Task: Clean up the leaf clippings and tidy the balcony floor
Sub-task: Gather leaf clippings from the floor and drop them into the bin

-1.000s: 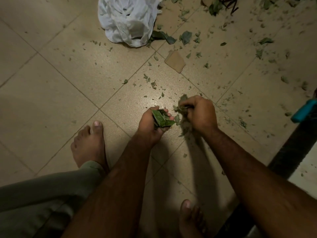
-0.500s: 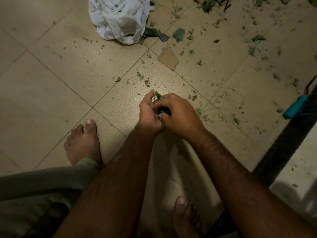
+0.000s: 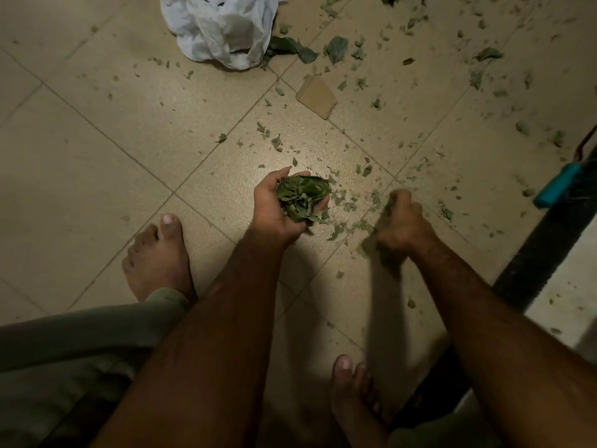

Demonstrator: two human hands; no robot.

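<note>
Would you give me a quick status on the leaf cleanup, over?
Left hand cupping leaf clippings. Right hand blurred, down at floor scraps. White bag ahead, path open.

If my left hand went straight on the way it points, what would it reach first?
Likely the flat tan scrap, after loose leaf bits; how high the left hand is above the floor is unclear.

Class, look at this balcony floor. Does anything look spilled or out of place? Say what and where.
Yes. Leaf clippings litter the tiles, thickest at the upper right. A tan flat piece lies loose among them, near the crumpled white bag. The left hand holds a gathered clump.
</note>
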